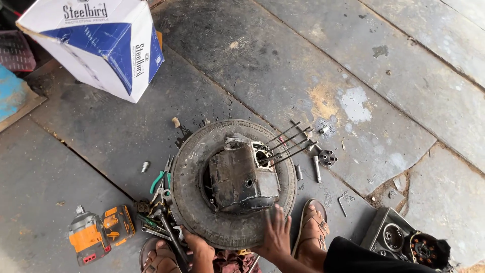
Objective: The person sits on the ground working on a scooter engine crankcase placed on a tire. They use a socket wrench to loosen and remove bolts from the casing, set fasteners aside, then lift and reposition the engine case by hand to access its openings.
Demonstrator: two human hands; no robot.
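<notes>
Seen from the head camera, an engine case (242, 177) sits in the well of a tyre (194, 202) laid flat on the stone floor (313, 65), its four long studs (285, 144) pointing out toward 2 o'clock. The right hand (277, 233) lies flat and open, fingers spread, at the tyre's 5 o'clock edge; its fingertips are just at the case's near corner and it grips nothing. The case therefore lies at about 11 o'clock from that hand, touching or very nearly so. The left hand (198, 253) sits at the tyre's 6 o'clock rim, curled beside a dark tool handle (174, 245), though I cannot tell whether it actually holds it (the frame edge cuts the hand off). To handle the case well, I judge it best to keep the right palm pressing down so the tyre cradles the weight, and to stay clear of the studs, which would bend or snag a sleeve. Pliers (160, 179) and loose tools lie at the tyre's 9 o'clock, an orange impact driver (98, 235) farther out at 8 o'clock, and a white box (96, 45) well apart at 11 o'clock.
</notes>
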